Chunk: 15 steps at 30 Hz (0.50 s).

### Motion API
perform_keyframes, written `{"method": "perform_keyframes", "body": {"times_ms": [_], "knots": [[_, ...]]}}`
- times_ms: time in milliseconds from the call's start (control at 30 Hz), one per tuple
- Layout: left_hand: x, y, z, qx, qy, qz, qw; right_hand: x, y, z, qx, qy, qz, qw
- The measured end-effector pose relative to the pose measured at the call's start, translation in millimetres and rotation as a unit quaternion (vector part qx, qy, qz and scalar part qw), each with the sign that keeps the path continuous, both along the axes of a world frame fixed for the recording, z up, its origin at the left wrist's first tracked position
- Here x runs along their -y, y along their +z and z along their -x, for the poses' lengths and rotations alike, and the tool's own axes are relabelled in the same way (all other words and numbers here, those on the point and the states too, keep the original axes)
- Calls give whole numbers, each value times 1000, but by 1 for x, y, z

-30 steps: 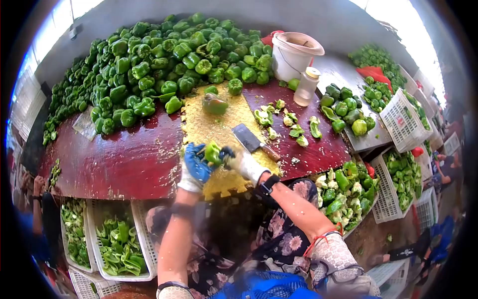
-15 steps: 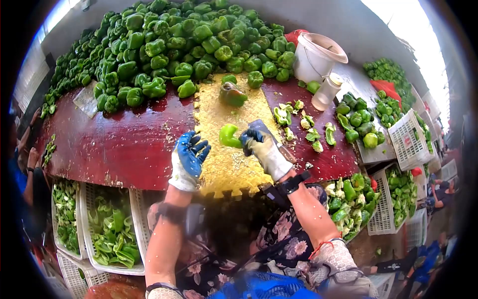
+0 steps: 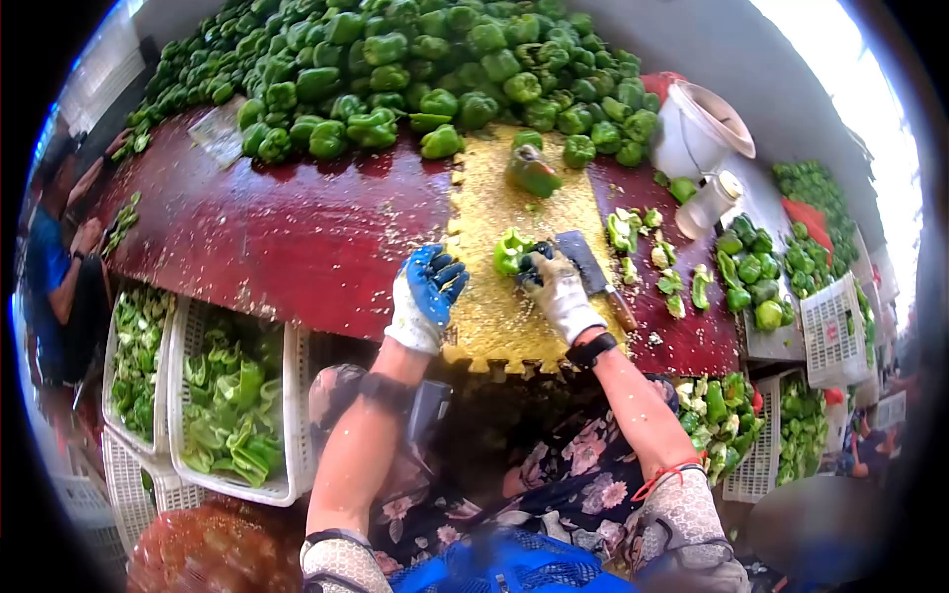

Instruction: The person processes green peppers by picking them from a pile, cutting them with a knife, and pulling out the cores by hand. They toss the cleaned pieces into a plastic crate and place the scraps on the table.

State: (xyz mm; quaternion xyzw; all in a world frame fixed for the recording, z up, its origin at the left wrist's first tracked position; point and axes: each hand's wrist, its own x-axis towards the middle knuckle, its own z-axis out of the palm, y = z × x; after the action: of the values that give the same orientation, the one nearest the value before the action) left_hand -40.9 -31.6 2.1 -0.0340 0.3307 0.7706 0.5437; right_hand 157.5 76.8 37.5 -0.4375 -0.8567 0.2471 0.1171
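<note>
**While the white-gloved right hand [image 3: 560, 293] touches, the blue-palmed left hand [image 3: 427, 296] hangs empty**

As I see it, the hollow, cut green bell pepper [image 3: 509, 257] is over the flecked yellow foam mat [image 3: 484, 331], just left of the right hand; that hand's bent fingers meet the pepper's right side (whether they truly grip it, I cannot tell from here); the left hand, fingers loosely curled and well parted from the palm, has hold of nothing I can see; the pepper lies to its right and slightly farther from the person, a gap between; the right hand is plainly nearer; the pepper's long axis seems to run away from the person, though it looks nearly round; just right of the right hand lies a grey-bladed, brown-handled cleaver [image 3: 579, 261], handle slanting back.
</note>
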Motion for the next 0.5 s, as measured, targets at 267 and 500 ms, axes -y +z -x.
{"method": "perform_keyframes", "body": {"times_ms": [267,500], "knots": [[1,10,7,-25,14,-3,1000,-8,8,-12,-231,-66,316,918],[-2,-3,5,-25,-11,-40,999,8,-34,-9,-396,-144,422,803]]}}
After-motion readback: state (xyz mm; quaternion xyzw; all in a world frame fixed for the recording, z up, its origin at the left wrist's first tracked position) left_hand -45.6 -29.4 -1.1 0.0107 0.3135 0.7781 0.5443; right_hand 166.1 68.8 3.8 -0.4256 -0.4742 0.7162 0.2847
